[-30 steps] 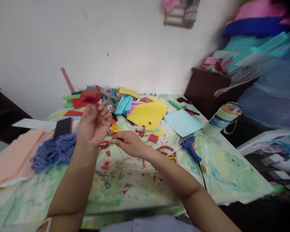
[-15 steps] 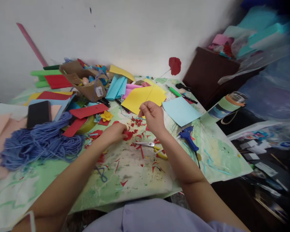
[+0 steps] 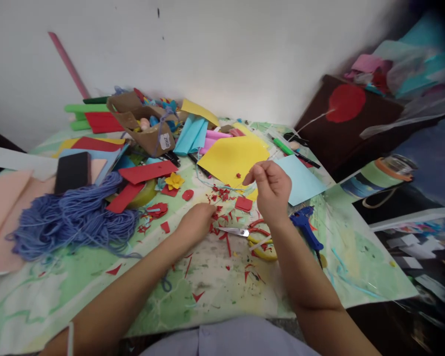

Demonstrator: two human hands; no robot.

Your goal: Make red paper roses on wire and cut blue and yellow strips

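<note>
My right hand (image 3: 271, 193) is closed in a pinch above the table, on the thin stem of a red paper flower (image 3: 346, 103). The flower sticks out to the upper right, blurred, and part of its stem is too faint to follow. Low over the red paper scraps (image 3: 222, 193), my left hand (image 3: 198, 220) has its fingers curled together; what is in them is hidden. Beside its fingertips lie scissors (image 3: 237, 231), blades pointing left. A small red paper square (image 3: 244, 204) rests between the hands.
Blue yarn (image 3: 74, 217), a black phone-like slab (image 3: 73, 173) and a brown paper bag (image 3: 144, 133) are at left. Yellow paper (image 3: 233, 158) and light blue paper (image 3: 300, 180) lie behind my hands. To the right are a blue glue gun (image 3: 307, 230) and a bottle (image 3: 378, 175).
The view has shifted, and the flower has swung right and nearer with my right hand. Red paper seen at my left fingertips no longer shows there. A red square is now visible between the hands.
</note>
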